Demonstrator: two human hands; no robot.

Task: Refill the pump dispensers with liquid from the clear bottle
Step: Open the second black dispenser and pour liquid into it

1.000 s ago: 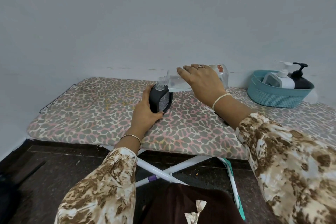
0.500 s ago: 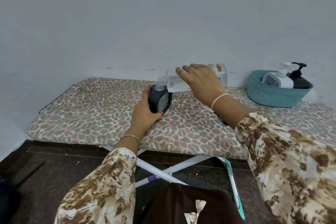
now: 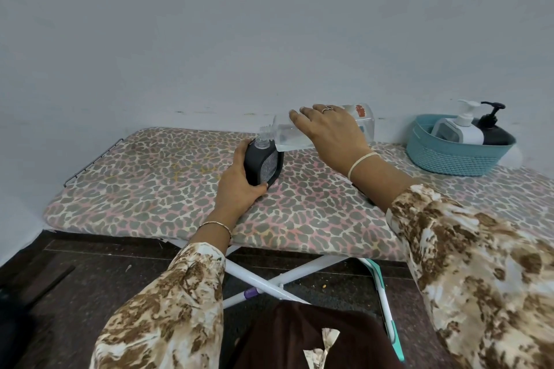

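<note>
Black plastic forms the body of the dispenser (image 3: 263, 163) being filled, which stands upright near the middle of a leopard-print ironing board (image 3: 150, 183) with its pump off and its short neck open. The left hand (image 3: 239, 186) is wrapped around its left side, thumb across the front, steadying it on the padding. The right hand (image 3: 332, 132) grasps the clear bottle (image 3: 283, 136) from above, fingers curled over the top; the thumb is hidden behind it. That bottle is tipped almost flat, with its mouth at the dispenser's neck, and liquid lies along its lower side towards the spout. No stream can be made out at the mouth, though the pose suggests pouring is under way. The dark body hides how full the dispenser is. Its pump head is nowhere in view, so that would have to be found and screwed back on once filling ends. At the far right of the board, well apart from the hands, a teal basket (image 3: 443, 159) holds a white pump dispenser (image 3: 461, 129) and a second dark pump dispenser (image 3: 493, 129), side by side with their pumps fitted. Whether those two are already refilled or waiting their turn cannot be told from this view. At least one refill remains unfinished.
</note>
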